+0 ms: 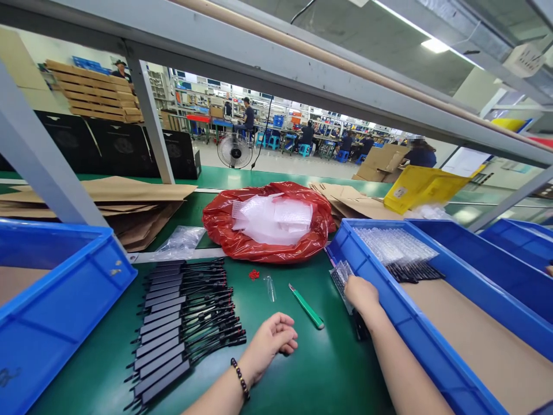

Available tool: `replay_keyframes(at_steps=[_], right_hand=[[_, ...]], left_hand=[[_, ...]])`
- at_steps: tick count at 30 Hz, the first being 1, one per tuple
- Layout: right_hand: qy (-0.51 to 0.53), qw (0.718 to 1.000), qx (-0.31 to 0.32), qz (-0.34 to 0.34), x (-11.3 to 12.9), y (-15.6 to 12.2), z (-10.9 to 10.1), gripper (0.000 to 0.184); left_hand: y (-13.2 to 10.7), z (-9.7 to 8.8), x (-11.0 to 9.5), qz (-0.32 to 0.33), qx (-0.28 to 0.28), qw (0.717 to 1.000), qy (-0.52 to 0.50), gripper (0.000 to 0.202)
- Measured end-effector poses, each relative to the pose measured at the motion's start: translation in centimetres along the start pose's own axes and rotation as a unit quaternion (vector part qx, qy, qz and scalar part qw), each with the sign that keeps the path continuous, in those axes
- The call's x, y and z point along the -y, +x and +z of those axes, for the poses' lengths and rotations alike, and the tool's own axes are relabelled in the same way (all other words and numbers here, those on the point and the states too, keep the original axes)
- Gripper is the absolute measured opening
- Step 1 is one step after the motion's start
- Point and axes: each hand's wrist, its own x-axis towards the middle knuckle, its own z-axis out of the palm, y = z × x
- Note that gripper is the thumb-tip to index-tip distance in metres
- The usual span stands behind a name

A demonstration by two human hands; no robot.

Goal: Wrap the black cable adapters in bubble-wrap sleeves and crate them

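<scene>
My right hand (362, 294) is closed on a black part in a clear bubble-wrap bag (341, 280), beside the left wall of a blue bin (380, 300). The part's black lower end shows under my wrist. My left hand (273, 341) rests over the green table with its fingers loosely curled in; nothing shows in it. Near it lie a green utility knife (307, 308), a small clear plastic tube (270, 289) and a little pile of red pieces (254, 275). To the left, several black box-shaped parts with cables (162, 328) lie in a row.
A red plastic bag (216, 222) holding white bubble-wrap bags (276, 219) sits at the back. Bubble-wrapped parts (395, 245) fill the far end of the right bin. Another blue bin (64, 276) stands left. Flat cardboard (129, 193) lies behind, under a metal frame (149, 115).
</scene>
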Motion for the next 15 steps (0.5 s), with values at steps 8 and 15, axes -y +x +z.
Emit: replay_keyframes(at_steps=[8, 15], right_hand=[[-0.042, 0.989, -0.130, -0.047, 1.3, -1.8, -1.8, 0.024], [0.109, 0.823, -0.129, -0.542, 13.2, -9.3, -2.4, 0.010]], left_hand=[[-0.8, 0.6, -0.3, -0.063, 0.080, 0.988, 0.116, 0.031], [-1.3, 0.6, -0.8, -0.087, 0.166, 0.961, 0.204, 0.028]])
